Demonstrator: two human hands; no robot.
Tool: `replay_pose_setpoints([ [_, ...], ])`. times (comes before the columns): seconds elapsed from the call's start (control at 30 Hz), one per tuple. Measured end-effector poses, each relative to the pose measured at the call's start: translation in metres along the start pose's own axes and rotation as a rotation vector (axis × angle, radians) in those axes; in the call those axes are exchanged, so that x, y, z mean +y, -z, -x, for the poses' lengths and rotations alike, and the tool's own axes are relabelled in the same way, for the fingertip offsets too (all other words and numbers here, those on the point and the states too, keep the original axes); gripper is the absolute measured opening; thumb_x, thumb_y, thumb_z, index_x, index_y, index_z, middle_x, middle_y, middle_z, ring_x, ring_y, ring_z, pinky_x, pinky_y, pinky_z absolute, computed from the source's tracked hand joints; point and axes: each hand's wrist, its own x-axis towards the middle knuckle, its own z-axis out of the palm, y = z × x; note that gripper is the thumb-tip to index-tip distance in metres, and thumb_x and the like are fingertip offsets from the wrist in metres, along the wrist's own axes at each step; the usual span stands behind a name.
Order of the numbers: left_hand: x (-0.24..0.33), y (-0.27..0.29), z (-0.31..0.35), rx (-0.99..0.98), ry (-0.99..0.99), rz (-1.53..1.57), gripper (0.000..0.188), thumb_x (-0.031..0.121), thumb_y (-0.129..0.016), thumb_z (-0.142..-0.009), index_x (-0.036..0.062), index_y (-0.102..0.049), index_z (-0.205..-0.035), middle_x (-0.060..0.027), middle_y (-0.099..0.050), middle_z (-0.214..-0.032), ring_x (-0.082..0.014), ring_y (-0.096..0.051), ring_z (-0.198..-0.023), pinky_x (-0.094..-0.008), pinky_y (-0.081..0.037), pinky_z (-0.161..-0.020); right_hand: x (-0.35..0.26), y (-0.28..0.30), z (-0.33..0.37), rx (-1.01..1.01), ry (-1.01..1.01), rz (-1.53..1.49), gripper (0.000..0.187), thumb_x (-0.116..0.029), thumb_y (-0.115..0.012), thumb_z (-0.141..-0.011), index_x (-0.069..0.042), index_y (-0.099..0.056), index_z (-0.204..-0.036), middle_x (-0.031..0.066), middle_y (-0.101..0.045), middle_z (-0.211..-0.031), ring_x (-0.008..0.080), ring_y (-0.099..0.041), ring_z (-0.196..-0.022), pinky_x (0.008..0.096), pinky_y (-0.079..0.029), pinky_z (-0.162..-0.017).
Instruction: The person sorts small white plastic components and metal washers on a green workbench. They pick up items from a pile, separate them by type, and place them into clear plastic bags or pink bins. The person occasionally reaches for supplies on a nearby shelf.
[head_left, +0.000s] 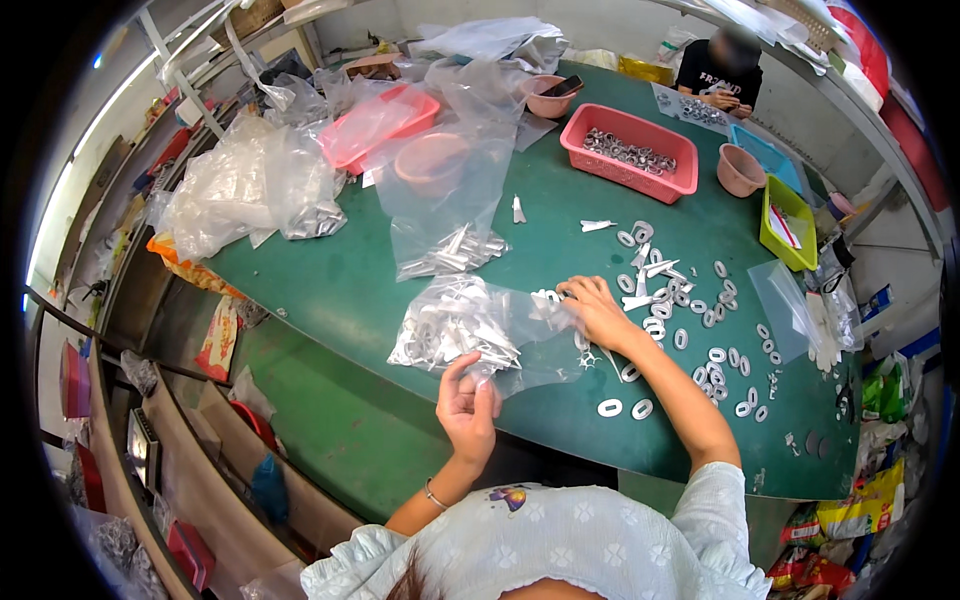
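Note:
A clear plastic bag (462, 325) full of small silvery-white metal pieces lies near the table's front edge. My left hand (468, 408) is curled at the bag's near side, with thumb and fingers closed on its film. At the bag's right end, my right hand (600, 318) has its fingers bent downward and together. A few small pieces show by its fingertips, but what they grip is hidden. Oval metal rings (681, 339) and pointed metal pieces (640, 300) are scattered to the right of this hand.
Beyond the bag lies another clear bag of pointed pieces (458, 250). A pink basket of metal rings (628, 160), pink bowls (740, 170) and a green basket (788, 225) stand farther off. Plastic bags (250, 180) pile up at the left. Another person (722, 75) sits across the green table (345, 300).

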Motion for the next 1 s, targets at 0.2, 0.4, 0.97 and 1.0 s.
replay_pose_setpoints([
  [0.2,-0.001,0.000,-0.001,-0.021,0.008,-0.034,0.033,-0.003,-0.042,-0.085,-0.0033,-0.037,-0.118,0.0000,-0.042,-0.058,-0.0055,-0.036,-0.048,-0.0191,-0.030,-0.045,-0.015,-0.003,-0.020,0.098,-0.309,-0.028,0.018,-0.018,-0.051,-0.082,-0.001,-0.053,-0.089,0.0168,-0.059,-0.075,0.0324,-0.056,-0.081,0.0405,-0.040,-0.074],
  [0.4,-0.002,-0.002,0.000,-0.029,0.018,-0.059,0.034,-0.003,-0.041,-0.085,-0.0038,-0.036,-0.119,-0.0002,-0.041,-0.057,-0.0059,-0.035,-0.047,-0.0197,-0.031,-0.045,-0.032,-0.018,-0.037,-0.239,-0.349,0.157,0.026,-0.024,-0.052,-0.077,0.001,-0.057,-0.083,0.0172,-0.061,-0.083,0.0310,-0.061,-0.078,0.0425,-0.044,-0.069],
  [0.97,0.004,-0.001,0.002,-0.041,0.073,-0.096,0.026,-0.003,-0.044,-0.085,-0.0033,-0.046,-0.110,0.0008,-0.042,-0.058,-0.0054,-0.037,-0.048,-0.0191,-0.030,-0.046,-0.028,-0.013,-0.044,-0.433,-0.385,0.263,0.018,-0.017,-0.055,-0.073,-0.006,-0.064,-0.085,0.0112,-0.064,-0.087,0.0257,-0.063,-0.082,0.0422,-0.045,-0.076],
  [1.0,0.004,-0.001,0.002,-0.039,0.078,-0.106,0.025,-0.003,-0.044,-0.085,-0.0033,-0.047,-0.109,0.0009,-0.042,-0.058,-0.0053,-0.037,-0.048,-0.0190,-0.030,-0.046,-0.034,-0.016,-0.042,-0.420,-0.368,0.325,0.018,-0.016,-0.055,-0.073,-0.006,-0.064,-0.085,0.0113,-0.064,-0.087,0.0259,-0.063,-0.082,0.0417,-0.046,-0.076],
])
